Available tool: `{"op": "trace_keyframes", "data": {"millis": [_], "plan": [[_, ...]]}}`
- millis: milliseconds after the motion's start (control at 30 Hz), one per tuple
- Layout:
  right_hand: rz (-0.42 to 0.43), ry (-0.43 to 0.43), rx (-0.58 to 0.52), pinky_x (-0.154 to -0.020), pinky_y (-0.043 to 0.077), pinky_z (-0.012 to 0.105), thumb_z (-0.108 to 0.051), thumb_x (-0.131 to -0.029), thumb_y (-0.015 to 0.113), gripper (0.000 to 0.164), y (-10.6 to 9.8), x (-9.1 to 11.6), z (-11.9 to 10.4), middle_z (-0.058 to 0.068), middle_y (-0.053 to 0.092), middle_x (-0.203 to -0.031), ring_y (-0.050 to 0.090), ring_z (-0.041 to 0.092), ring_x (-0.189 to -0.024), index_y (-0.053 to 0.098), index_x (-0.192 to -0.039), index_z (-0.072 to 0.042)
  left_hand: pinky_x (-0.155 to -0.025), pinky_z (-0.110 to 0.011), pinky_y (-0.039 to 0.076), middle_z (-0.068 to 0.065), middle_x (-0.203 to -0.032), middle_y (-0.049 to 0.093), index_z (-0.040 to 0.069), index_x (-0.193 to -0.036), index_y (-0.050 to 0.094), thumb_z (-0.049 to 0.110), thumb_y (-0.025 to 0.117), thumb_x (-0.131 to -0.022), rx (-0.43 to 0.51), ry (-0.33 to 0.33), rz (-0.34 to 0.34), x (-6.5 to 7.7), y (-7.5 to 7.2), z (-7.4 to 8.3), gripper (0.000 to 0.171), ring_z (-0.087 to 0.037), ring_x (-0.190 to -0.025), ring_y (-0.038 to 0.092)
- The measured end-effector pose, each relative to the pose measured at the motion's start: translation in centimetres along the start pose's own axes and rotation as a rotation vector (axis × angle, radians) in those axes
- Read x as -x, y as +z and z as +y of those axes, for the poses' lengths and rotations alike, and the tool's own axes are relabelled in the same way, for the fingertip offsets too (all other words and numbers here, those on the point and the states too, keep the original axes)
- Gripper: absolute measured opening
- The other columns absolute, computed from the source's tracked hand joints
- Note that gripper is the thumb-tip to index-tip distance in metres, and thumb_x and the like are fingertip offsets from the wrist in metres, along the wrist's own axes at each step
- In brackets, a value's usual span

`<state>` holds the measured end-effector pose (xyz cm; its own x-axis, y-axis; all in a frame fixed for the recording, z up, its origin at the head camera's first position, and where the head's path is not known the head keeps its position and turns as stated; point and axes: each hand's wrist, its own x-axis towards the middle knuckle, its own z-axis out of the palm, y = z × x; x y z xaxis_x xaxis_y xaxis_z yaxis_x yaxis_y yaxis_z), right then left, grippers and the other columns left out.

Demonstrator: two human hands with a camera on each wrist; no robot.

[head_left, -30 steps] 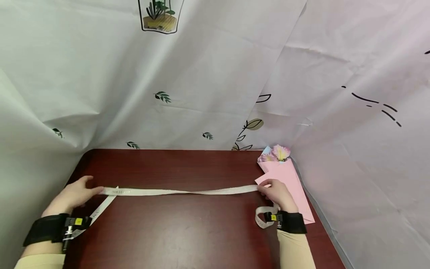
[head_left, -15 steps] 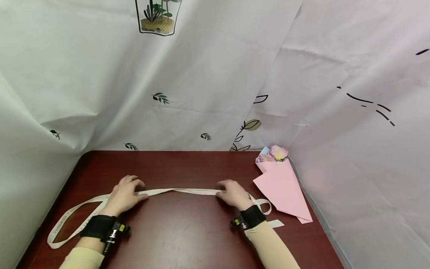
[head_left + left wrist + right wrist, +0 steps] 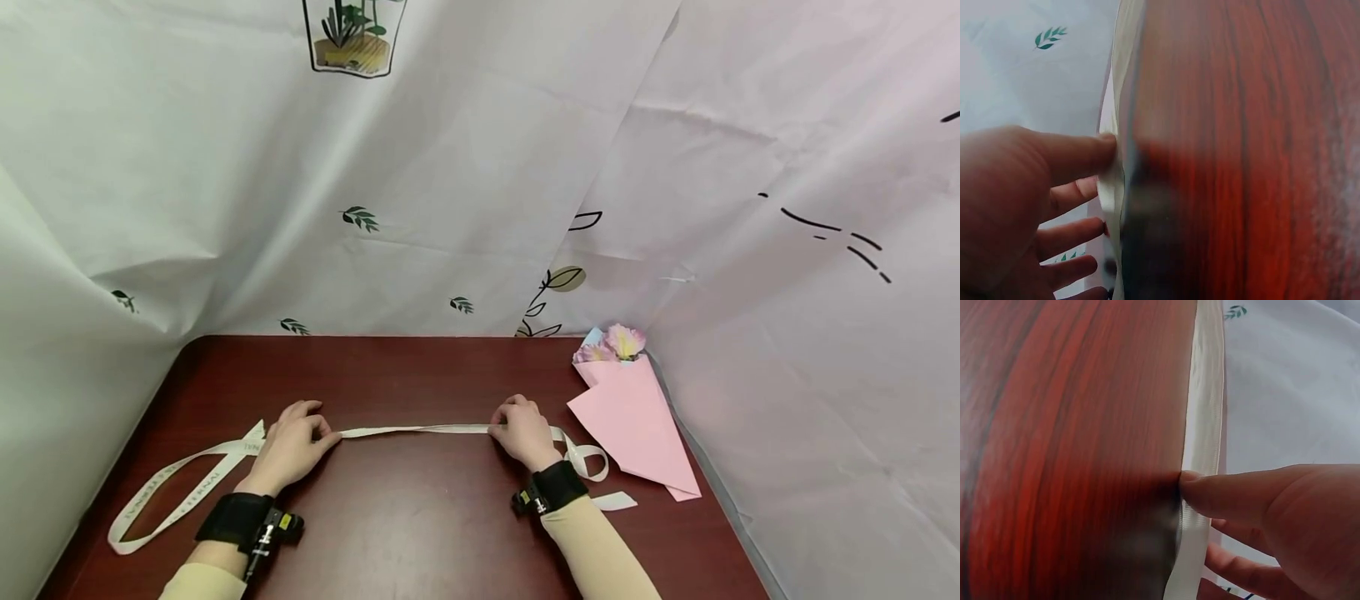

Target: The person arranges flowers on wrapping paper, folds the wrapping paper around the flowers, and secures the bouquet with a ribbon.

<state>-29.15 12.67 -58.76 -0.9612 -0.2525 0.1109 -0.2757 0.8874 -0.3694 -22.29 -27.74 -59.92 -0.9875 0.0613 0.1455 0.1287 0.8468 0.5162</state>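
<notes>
A long pale ribbon (image 3: 416, 429) with printed lettering runs across between my two hands, low over the dark red table. My left hand (image 3: 288, 450) pinches it between thumb and fingers at left of centre; in the left wrist view the thumb presses on the ribbon (image 3: 1121, 69) and the other fingers spread behind. On the right, my right hand (image 3: 527, 433) pinches the same ribbon. The right wrist view has the thumb against the front of the ribbon (image 3: 1205, 406), with fingers behind it. Loose lengths of ribbon loop on the table beyond both hands.
At the right lies a flower bouquet wrapped in pink paper (image 3: 637, 417), its pink-purple flowers (image 3: 625, 342) towards the back. The wooden table (image 3: 405, 525) ends at a white patterned cloth (image 3: 420, 167) behind and on the right.
Both hands have come inward from far apart, shortening the stretch of ribbon between them. In the last half second my left hand has shifted slightly right; the ribbon there looks narrower.
</notes>
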Motion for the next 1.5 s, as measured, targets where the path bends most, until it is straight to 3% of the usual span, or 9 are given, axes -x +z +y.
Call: {"op": "trace_keyframes", "data": {"millis": [267, 433, 567, 833, 1000, 1167, 1233, 1300, 1500], "plan": [[-0.016, -0.036, -0.029, -0.069, 0.054, 0.043, -0.029, -0.083, 0.091, 0.029, 3.3, -0.7, 4.2, 0.005, 0.068, -0.123, 0.066, 0.035, -0.108, 0.068, -0.067, -0.034, -0.112, -0.088, 0.025, -0.037, -0.16, 0.049, 0.024, -0.073, 0.064, 0.02, 0.088, -0.095, 0.077, 0.082, -0.09, 0.3, 0.3, -0.2, 0.033, -0.067, -0.155, 0.027], [-0.212, -0.029, -0.043, -0.077, 0.057, 0.043, -0.02, -0.079, 0.095, 0.032, -0.6, 1.5, 2.4, 0.012, 0.063, -0.153, 0.064, 0.041, -0.132, 0.069, -0.063, -0.03, -0.111, -0.092, 0.02, -0.035, -0.167, 0.042, 0.036, -0.069, 0.064, 0.029, 0.093, -0.088, 0.15, 0.183, -0.248, 1.2, -0.5, -2.4, 0.036, -0.073, -0.154, 0.02], [-0.272, -0.028, -0.029, -0.081, 0.057, 0.043, -0.015, -0.078, 0.096, 0.033, -3.4, 3.4, 1.6, 0.016, 0.059, -0.16, 0.058, 0.043, -0.142, 0.07, -0.063, -0.026, -0.111, -0.093, 0.018, -0.034, -0.169, 0.041, 0.035, -0.071, 0.066, 0.034, 0.093, -0.088, 0.147, 0.2, -0.331, 2.5, -2.4, -2.1, 0.032, -0.074, -0.154, 0.018], [-0.181, -0.029, -0.079, -0.091, 0.055, 0.052, -0.017, -0.086, 0.093, 0.031, -3.7, 3.9, 3.5, 0.025, 0.06, -0.154, 0.057, 0.053, -0.138, 0.071, -0.066, -0.023, -0.108, -0.092, 0.022, -0.032, -0.167, 0.045, 0.025, -0.077, 0.059, 0.026, 0.092, -0.091, 0.095, 0.15, -0.217, 3.5, -2.9, -2.5, 0.036, -0.072, -0.153, 0.023], [-0.227, -0.012, -0.124, -0.112, 0.049, 0.06, -0.02, -0.089, 0.092, 0.031, -3.7, 4.2, 4.3, 0.027, 0.054, -0.161, 0.046, 0.056, -0.151, 0.07, -0.067, -0.022, -0.111, -0.088, 0.026, -0.038, -0.165, 0.044, 0.027, -0.083, 0.062, 0.033, 0.101, -0.079, 0.117, 0.158, -0.25, 3.8, -3.7, -3.1, 0.04, -0.074, -0.152, 0.024], [-0.254, -0.023, -0.171, -0.123, 0.039, 0.065, -0.016, -0.094, 0.089, 0.027, -4.1, 4.4, 5.2, 0.03, 0.052, -0.162, 0.038, 0.058, -0.157, 0.073, -0.072, -0.02, -0.105, -0.062, 0.05, -0.021, -0.138, 0.071, 0.031, -0.08, 0.066, 0.026, 0.097, -0.086, 0.062, 0.181, -0.185, 4.1, -5.0, -4.2, 0.032, -0.05, -0.134, 0.062], [-0.25, -0.032, -0.181, -0.115, 0.048, 0.059, -0.016, -0.096, 0.088, 0.025, -4.3, 4.5, 5.6, 0.028, 0.056, -0.159, 0.05, 0.051, -0.15, 0.075, -0.074, -0.019, -0.086, -0.043, 0.054, -0.005, -0.108, 0.075, 0.03, -0.084, 0.069, 0.026, 0.093, -0.092, 0.061, 0.156, -0.154, 4.2, -5.5, -4.5, 0.026, -0.026, -0.102, 0.071], [-0.233, -0.04, -0.181, -0.103, 0.056, 0.049, -0.016, -0.098, 0.086, 0.024, -4.5, 4.6, 6.1, 0.021, 0.067, -0.145, 0.066, 0.039, -0.132, 0.075, -0.077, -0.019, -0.071, -0.032, 0.047, 0.008, -0.084, 0.065, 0.026, -0.089, 0.071, 0.028, 0.089, -0.096, 0.082, 0.113, -0.149, 4.3, -6.1, -4.8, 0.02, -0.009, -0.076, 0.059], [-0.194, -0.056, -0.159, -0.066, 0.047, 0.033, -0.021, -0.1, 0.08, 0.021, -5.3, 5.0, 7.4, -0.008, 0.063, -0.075, 0.055, 0.011, -0.067, 0.071, -0.081, -0.019, -0.052, -0.026, 0.043, 0.009, -0.069, 0.054, 0.018, -0.096, 0.071, 0.029, 0.086, -0.099, 0.175, -0.014, -0.253, 4.5, -6.9, -5.1, 0.019, -0.006, -0.053, 0.047]]}}
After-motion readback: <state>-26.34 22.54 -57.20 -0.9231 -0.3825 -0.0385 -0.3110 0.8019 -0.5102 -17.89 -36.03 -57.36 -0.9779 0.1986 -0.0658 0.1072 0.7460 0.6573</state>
